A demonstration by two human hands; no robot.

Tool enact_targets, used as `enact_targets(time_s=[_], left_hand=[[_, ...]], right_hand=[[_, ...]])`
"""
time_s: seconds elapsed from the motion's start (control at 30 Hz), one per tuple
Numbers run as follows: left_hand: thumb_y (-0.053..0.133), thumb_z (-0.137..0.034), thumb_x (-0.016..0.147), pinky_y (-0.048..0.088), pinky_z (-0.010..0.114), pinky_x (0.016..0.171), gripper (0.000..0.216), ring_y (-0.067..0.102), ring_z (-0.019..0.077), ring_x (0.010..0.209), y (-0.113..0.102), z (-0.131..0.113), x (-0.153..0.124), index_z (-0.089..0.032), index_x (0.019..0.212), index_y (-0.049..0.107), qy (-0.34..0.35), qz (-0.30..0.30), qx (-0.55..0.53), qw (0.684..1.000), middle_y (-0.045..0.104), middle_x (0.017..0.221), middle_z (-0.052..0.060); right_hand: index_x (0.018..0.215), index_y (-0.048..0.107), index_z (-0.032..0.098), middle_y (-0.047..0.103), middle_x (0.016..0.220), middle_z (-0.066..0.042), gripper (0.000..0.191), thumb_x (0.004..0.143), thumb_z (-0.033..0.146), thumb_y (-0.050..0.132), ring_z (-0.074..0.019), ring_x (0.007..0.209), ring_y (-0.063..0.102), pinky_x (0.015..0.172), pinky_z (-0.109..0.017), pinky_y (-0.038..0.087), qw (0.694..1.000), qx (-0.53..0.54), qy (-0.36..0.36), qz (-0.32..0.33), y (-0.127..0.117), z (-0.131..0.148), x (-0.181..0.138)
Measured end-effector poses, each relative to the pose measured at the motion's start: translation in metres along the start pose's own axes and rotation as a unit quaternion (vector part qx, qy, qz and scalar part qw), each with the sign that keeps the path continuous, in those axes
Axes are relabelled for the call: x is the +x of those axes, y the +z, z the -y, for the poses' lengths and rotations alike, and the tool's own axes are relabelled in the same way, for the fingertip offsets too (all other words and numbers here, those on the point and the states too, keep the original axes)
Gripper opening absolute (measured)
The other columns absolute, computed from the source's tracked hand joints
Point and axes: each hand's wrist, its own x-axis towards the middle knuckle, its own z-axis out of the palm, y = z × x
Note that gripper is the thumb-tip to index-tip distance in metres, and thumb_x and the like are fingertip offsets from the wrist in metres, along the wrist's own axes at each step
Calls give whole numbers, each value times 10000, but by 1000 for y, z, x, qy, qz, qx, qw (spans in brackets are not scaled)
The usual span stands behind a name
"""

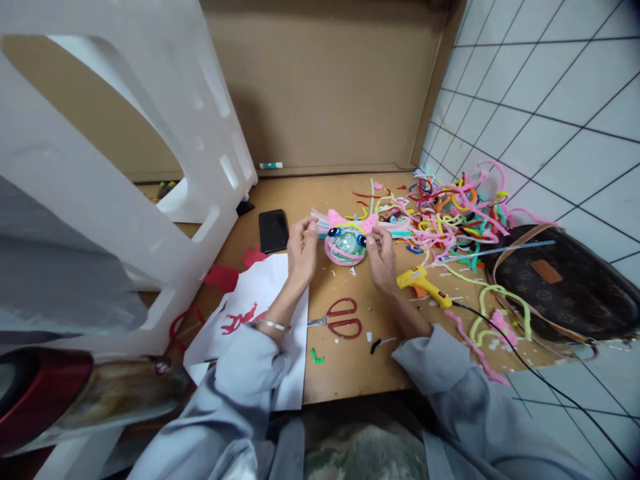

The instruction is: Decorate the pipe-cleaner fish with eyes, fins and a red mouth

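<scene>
Between my hands is a googly-eyed craft figure (pixel 346 248), its round clear body trimmed with pink pipe cleaner. Two blue-rimmed eyes sit on its upper part, and bundles of pale strips stick out to both sides. My left hand (pixel 303 250) is closed at its left side, fingertips pinching near the strips. At the right eye, my right hand (pixel 381 259) pinches the other side. Red-handled scissors (pixel 343 319) lie below the figure. Right of my right hand rests a yellow glue gun (pixel 425 285) with a black cord.
Tangled coloured pipe cleaners (pixel 460 213) heap at the right, beside a brown handbag (pixel 565 287). White paper (pixel 295 360) with a red drawing lies under my left forearm. A black phone-like object (pixel 273 231) and a marker (pixel 271 165) are farther back. A white plastic frame (pixel 215 133) stands left.
</scene>
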Motion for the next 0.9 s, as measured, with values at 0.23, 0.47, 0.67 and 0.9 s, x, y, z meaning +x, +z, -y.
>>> enact_targets(time_s=[0.23, 0.47, 0.67, 0.9], left_hand=[[525, -526, 895, 455, 378, 994, 355, 633, 222, 1021, 15, 38, 2, -185, 934, 616, -246, -10, -103, 964, 702, 1045, 89], [609, -617, 833, 473, 420, 1003, 541, 612, 296, 1203, 22, 42, -4, -196, 1171, 638, -290, 81, -180, 937, 640, 1332, 144], [664, -574, 815, 535, 379, 900, 494, 680, 233, 997, 20, 40, -2, -164, 1091, 672, -333, 88, -230, 910, 706, 1157, 120], [723, -472, 808, 542, 320, 891, 335, 659, 198, 975, 22, 34, -8, -172, 950, 676, -321, 100, -292, 895, 708, 1031, 79]], right_hand=[[1155, 532, 203, 642, 1038, -86, 451, 868, 550, 529, -213, 957, 620, 906, -383, 502, 999, 34, 24, -4, -2, 2, 4], [1163, 507, 193, 651, 1019, -81, 473, 867, 563, 515, -212, 956, 624, 940, -397, 481, 998, 48, 39, 3, -6, 3, 7], [1184, 516, 206, 680, 1122, -109, 510, 875, 609, 486, -229, 1000, 629, 940, -420, 485, 996, 15, 79, 32, -10, 9, 8], [1222, 497, 220, 669, 1223, -116, 522, 901, 631, 466, -229, 1094, 625, 974, -416, 486, 996, 48, 48, 53, -11, 14, 8]])
